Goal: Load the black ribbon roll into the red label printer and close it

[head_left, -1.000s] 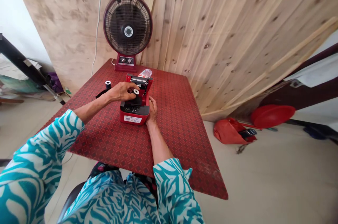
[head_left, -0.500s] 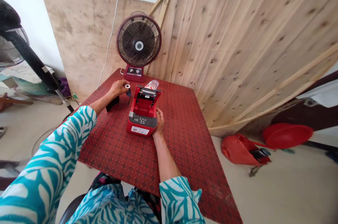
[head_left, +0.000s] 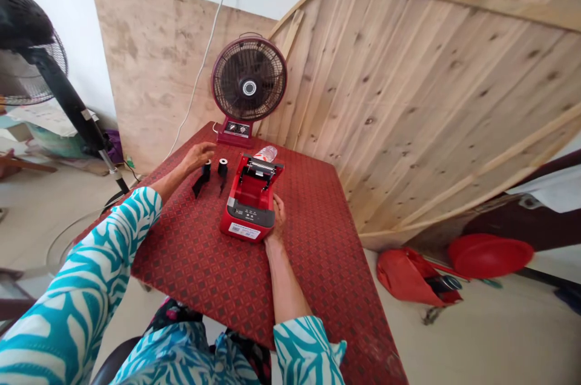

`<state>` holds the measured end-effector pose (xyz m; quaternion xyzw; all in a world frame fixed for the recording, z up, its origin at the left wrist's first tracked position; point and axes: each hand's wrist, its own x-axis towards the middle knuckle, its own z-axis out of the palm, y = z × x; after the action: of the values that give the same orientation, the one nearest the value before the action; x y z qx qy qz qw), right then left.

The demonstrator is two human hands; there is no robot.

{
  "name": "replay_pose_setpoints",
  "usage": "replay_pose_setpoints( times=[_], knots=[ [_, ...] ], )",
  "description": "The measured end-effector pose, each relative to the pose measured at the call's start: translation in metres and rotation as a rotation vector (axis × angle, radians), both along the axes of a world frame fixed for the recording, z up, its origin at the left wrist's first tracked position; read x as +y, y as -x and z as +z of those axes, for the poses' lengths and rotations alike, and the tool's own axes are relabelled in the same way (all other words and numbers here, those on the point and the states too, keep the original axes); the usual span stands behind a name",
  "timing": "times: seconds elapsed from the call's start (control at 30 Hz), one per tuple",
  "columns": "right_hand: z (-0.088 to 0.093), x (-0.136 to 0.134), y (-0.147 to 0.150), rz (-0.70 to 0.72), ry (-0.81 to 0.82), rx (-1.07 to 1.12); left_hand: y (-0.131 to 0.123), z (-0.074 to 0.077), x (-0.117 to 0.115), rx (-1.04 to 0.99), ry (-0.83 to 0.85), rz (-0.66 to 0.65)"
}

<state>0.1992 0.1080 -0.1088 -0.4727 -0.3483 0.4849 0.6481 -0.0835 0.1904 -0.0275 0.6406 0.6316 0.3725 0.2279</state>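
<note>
A red and dark grey label printer (head_left: 249, 223) stands on the table with its lid raised, showing a red hollow inside. My right hand (head_left: 278, 218) is curled against the printer's right side, its fingers partly hidden behind the casing. To the printer's left, a small black roll with a white core (head_left: 223, 168) stands upright, a dark strip trailing from it. Farther left is a second black roll (head_left: 204, 178), also with a loose strip. Just over this second roll is my left hand (head_left: 198, 158), fingers stretched out; whether it touches the roll I cannot tell.
A clear plastic bottle (head_left: 267, 154) lies behind the printer. At the back of the red patterned table (head_left: 313, 252) stands a maroon fan (head_left: 249, 88). A black pedestal fan (head_left: 68, 100) is on the left. An orange-red bag (head_left: 403, 276) lies on the floor at right.
My left hand has let go of the white-cored roll, which now stands on the table, and has moved left to the other roll. My right hand stays at the printer.
</note>
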Motion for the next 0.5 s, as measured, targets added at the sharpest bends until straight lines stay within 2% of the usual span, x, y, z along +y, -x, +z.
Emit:
replay_pose_setpoints(
  times=[0.07, 0.13, 0.3, 0.5],
  knots=[
    [0.002, -0.001, 0.000, -0.013, 0.010, -0.005, 0.015, -0.008, -0.007, -0.217, 0.002, 0.023],
    [0.003, -0.002, 0.000, -0.026, 0.019, -0.023, 0.024, -0.017, -0.015, -0.309, 0.061, -0.002],
    [0.006, -0.004, 0.000, -0.041, 0.027, -0.041, 0.020, -0.025, -0.027, -0.352, 0.113, -0.135],
    [0.005, -0.002, 0.002, -0.028, 0.019, 0.001, 0.014, -0.023, -0.035, -0.386, 0.089, -0.093]
  ],
)
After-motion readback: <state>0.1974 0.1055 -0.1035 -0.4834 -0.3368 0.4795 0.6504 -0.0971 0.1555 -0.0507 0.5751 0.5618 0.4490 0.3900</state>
